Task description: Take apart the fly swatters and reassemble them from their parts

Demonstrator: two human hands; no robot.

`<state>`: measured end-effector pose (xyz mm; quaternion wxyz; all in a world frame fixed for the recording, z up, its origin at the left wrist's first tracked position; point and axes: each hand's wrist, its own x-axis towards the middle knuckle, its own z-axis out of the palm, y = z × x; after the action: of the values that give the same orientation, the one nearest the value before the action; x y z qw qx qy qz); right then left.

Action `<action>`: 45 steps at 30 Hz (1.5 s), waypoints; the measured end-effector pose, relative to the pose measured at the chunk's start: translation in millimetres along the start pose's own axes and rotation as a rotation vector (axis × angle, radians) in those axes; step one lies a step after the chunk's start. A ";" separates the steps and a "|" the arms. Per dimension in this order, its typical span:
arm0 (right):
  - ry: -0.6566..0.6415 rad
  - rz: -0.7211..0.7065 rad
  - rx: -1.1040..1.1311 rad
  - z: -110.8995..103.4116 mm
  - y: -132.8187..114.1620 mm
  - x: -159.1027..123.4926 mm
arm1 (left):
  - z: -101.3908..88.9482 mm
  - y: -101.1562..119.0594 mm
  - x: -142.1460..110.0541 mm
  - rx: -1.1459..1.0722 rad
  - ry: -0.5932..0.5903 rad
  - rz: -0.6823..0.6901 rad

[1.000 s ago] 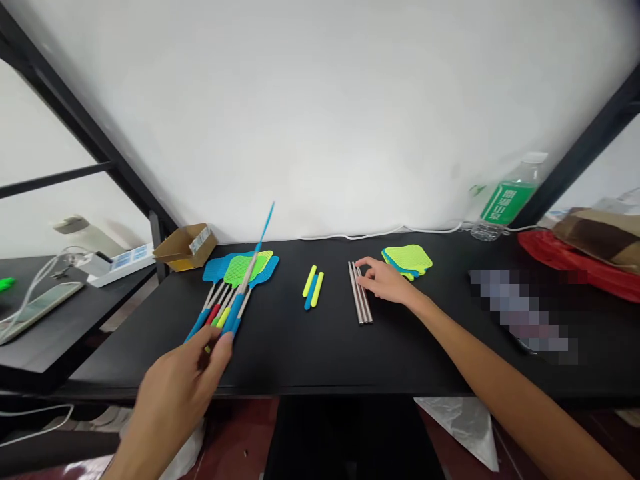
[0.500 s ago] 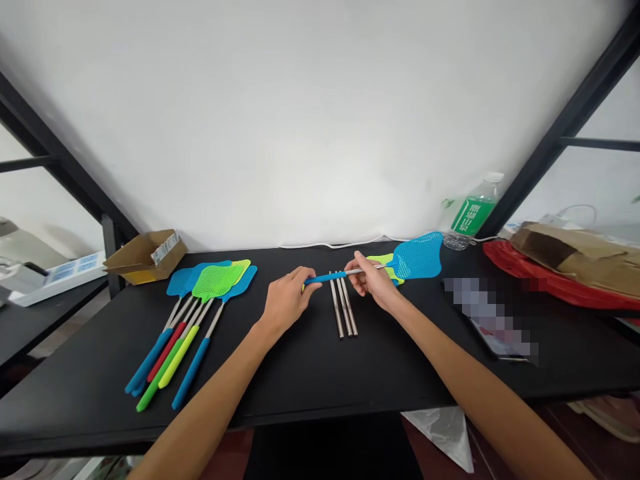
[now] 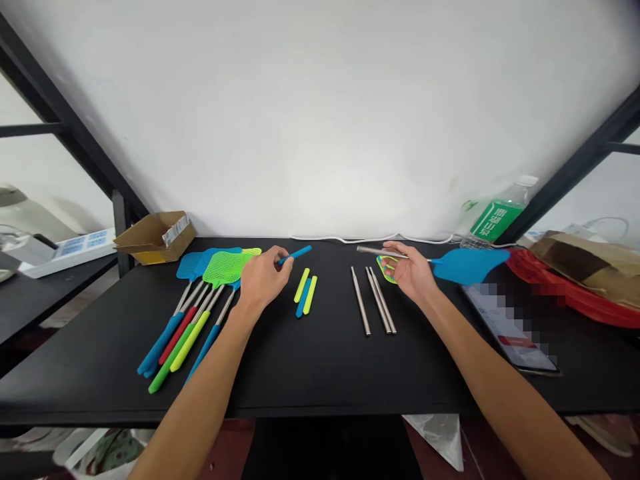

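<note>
My left hand (image 3: 263, 277) is closed around a blue handle grip (image 3: 301, 253), which points up and to the right. In my right hand (image 3: 413, 272) is a blue fly swatter without a grip, its bare metal rod (image 3: 373, 251) pointing left and its blue head (image 3: 467, 265) to the right. Between the hands, two yellow handle grips (image 3: 311, 295) and a blue one (image 3: 303, 299) lie side by side. Three metal rods (image 3: 361, 303) rest nearer my right hand. Partly hidden behind that hand are loose swatter heads (image 3: 384, 268). Several whole fly swatters (image 3: 220, 270) lie left of my left hand.
A small cardboard box (image 3: 155, 240) stands at the back left of the black table (image 3: 300, 373). At right are a phone (image 3: 520, 343), a plastic bottle (image 3: 500, 217) and a red bag (image 3: 565, 287) with brown packaging. A white cable (image 3: 345, 240) runs along the wall.
My left hand brought a blue fly swatter from the left pile to the middle, where both hands held it. Its grip has come off the rod, and the hands have moved apart.
</note>
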<state>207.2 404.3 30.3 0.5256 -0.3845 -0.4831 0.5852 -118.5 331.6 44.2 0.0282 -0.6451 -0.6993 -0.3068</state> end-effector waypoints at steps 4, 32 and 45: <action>0.031 -0.005 0.060 6.9 0.7 -3.4 | 2.0 4.3 -5.6 0.106 -0.033 -0.008; -0.074 0.046 0.060 38.3 0.9 -16.2 | 12.9 14.9 -13.7 0.024 -0.167 0.029; -0.124 -0.008 0.159 39.2 5.1 -16.5 | 17.6 13.5 -15.0 -0.019 -0.184 -0.021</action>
<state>170.9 381.7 33.7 0.5259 -0.3027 -0.4683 0.6422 -97.3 326.3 28.7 -0.0456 -0.6636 -0.7025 -0.2532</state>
